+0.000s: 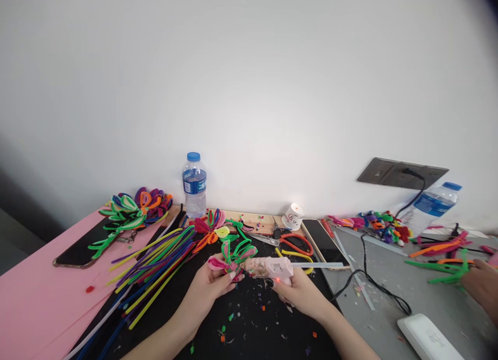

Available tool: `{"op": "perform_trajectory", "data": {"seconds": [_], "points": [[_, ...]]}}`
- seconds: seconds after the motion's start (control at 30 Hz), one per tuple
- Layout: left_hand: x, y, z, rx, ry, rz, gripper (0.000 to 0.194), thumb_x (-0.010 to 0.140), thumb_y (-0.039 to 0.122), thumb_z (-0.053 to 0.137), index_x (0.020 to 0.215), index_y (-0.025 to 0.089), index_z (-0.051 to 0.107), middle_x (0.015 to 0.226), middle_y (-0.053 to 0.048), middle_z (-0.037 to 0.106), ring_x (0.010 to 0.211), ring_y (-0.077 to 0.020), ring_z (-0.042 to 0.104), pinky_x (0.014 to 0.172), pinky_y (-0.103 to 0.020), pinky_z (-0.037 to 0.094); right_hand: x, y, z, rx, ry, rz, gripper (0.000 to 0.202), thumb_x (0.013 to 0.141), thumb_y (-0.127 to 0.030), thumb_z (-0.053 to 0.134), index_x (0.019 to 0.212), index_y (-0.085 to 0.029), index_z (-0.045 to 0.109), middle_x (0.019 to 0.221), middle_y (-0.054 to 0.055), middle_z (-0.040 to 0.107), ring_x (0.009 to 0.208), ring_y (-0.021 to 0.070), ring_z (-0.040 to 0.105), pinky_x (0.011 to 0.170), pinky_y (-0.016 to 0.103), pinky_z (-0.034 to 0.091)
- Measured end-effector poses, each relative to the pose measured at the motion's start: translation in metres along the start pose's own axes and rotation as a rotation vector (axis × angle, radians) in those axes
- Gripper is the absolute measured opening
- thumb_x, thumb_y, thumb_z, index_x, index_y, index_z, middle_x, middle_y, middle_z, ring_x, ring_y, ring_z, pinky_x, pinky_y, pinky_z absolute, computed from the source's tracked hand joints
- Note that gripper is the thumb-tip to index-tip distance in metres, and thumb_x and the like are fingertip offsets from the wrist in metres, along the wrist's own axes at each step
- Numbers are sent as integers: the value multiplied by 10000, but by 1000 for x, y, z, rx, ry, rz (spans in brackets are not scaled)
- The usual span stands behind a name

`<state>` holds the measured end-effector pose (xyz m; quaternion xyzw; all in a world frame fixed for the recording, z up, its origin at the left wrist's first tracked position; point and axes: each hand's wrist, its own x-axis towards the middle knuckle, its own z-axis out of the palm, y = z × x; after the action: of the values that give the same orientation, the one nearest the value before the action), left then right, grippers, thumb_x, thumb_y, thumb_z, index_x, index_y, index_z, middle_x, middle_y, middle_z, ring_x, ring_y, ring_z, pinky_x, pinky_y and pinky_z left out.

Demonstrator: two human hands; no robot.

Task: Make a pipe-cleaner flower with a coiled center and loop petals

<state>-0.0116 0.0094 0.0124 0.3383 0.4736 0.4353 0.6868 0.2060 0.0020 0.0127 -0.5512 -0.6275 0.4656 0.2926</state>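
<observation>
Above the middle of the black mat (280,342), the left hand (216,282) has thumb and fingers pinched together on a green-and-pink pipe-cleaner flower (238,253), while the right hand (301,292) is wrapped around a pale glue gun (274,267), its nose at the flower and a small red light showing. Whether any glue is coming out cannot be told. The flower's loops look already bent and gathered, so the shaping seems largely done and the joining appears to be in hand; a bunch of straight pipe cleaners (155,269) along the mat's left edge is yet unbent. Looped flowers (126,212) at the pink table's back left corner look complete, or nearly so (their undersides are hidden). As for writing, the water bottle (194,186) at the back edge wears a blue label with white lettering too small to read; the paper cup (293,217), near the mat's back right corner, carries dark and red print, also illegible; and the white box (428,336) towards the grey table's front edge bears a faint, unreadable mark.
</observation>
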Motion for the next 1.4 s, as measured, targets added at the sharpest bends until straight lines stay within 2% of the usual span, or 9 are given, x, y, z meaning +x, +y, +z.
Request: {"op": "perform_trajectory", "data": {"seconds": [0.17,0.4,0.5,0.77,0.9,1.13,1.27,1.4], "points": [[-1,1,1,14,3,-3,560,527,448,761,970,172,560,907,-89,706,897,-266,664,787,-345,495,1,-1,2,-16,16,23,34,700,-179,505,727,-198,498,497,-74,404,432,86,373,399,179,285],[0,0,1,12,7,4,560,525,439,762,975,179,553,917,-83,704,893,-267,665,784,-351,497,0,-3,2,-15,6,28,32,707,-205,510,694,-209,481,480,-76,401,421,93,377,404,190,285],[0,0,1,9,8,7,550,531,428,760,976,181,555,907,-80,706,896,-265,663,784,-348,496,0,-2,3,-20,12,0,15,718,-194,498,718,-208,492,480,-77,404,418,92,376,409,191,290],[1,-2,-1,3,-3,12,504,585,387,743,988,175,525,927,-81,697,902,-249,661,767,-322,502,0,-3,2,-50,5,-39,121,723,-147,485,811,-201,549,487,-80,404,415,89,372,422,190,305],[1,-2,-1,-2,-6,15,487,597,377,736,990,179,527,945,-80,696,918,-247,656,773,-313,502,0,-3,2,-71,8,-54,77,723,-150,490,760,-198,537,492,-78,392,427,91,375,451,199,329],[2,-5,-4,26,-32,22,492,617,377,726,1022,176,531,977,-88,690,938,-242,648,770,-300,503,0,-2,1,-71,-37,-1,22,733,-178,494,739,-195,482,494,-81,373,419,79,361,410,185,290],[8,-10,-8,63,-74,53,503,648,371,709,1073,189,511,1011,-75,680,986,-241,624,761,-290,506,0,-2,1,-69,-62,38,78,733,-175,496,694,-196,432,491,-79,378,417,69,371,398,176,278],[12,-15,-11,78,-85,82,493,665,357,700,1081,192,495,989,-63,675,967,-238,627,741,-295,515,-1,-3,2,-6,-83,79,65,740,-186,489,730,-201,427,486,-90,374,399,63,359,382,172,269]]}}
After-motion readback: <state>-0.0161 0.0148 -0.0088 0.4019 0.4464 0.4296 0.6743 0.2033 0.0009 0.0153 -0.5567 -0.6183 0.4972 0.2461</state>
